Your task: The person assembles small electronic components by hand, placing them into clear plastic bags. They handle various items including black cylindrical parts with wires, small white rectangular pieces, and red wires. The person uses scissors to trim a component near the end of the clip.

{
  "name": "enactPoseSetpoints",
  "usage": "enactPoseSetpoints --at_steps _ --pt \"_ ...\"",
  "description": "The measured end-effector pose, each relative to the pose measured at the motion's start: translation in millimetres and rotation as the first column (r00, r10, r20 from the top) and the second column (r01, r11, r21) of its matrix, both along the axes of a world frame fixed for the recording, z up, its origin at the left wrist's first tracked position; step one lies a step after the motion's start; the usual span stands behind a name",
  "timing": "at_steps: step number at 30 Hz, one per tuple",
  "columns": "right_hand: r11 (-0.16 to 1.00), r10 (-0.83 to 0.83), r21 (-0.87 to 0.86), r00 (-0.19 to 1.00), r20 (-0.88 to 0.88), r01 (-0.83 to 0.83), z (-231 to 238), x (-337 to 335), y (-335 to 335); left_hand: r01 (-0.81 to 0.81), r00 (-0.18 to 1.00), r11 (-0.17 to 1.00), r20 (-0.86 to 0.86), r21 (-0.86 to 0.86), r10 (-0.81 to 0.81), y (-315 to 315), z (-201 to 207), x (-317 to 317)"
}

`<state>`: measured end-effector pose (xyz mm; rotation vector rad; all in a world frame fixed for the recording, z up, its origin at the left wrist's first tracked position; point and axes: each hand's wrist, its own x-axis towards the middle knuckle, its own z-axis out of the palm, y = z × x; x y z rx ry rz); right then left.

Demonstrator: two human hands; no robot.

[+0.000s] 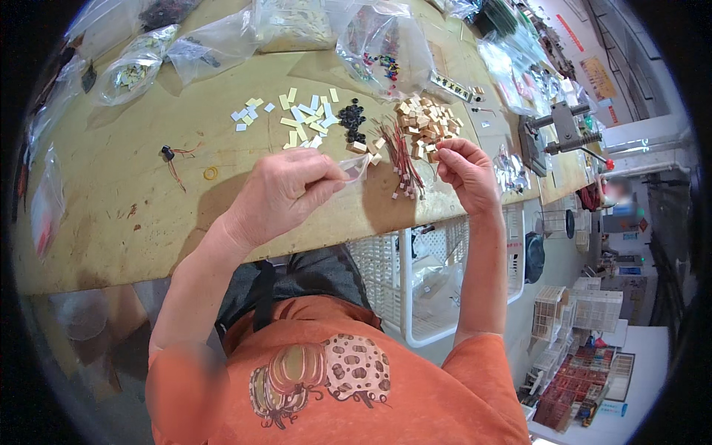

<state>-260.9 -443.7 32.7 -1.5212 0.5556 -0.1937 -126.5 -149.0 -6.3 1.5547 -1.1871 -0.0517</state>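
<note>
My left hand [278,189] pinches a small clear plastic bag [357,169] over the table's near side. The fingers of my right hand [471,176] are pressed together at the near edge of a heap of small wooden blocks [426,119]; what they hold, if anything, is too small to make out. Between the hands lies a bundle of thin red and dark wires [400,152] with white connectors. Left of it sit a cluster of black round parts [351,119] and a scatter of pale yellow and white flat pieces [308,115].
Along the table's far side lie clear bags, one with small coloured parts [382,63]. A black part with wires [169,154] and yellow rings [211,173] are at left. A metal hand press [560,133] stands right. Below the edge is a white plastic basket [408,297].
</note>
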Motion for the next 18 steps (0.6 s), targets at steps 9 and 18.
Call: enactPoseSetpoints --at_steps 9,18 --pt "0.985 0.058 0.134 0.944 0.325 -0.106 26.7 11.3 82.9 0.045 0.978 0.999 0.205 -0.018 -0.04 -0.6 -10.9 -2.1" --pt "0.714 0.314 -0.687 0.939 0.14 -0.137 9.9 14.9 118.5 0.019 0.957 0.998 0.291 -0.053 -0.003 1.9 -7.4 -1.5"
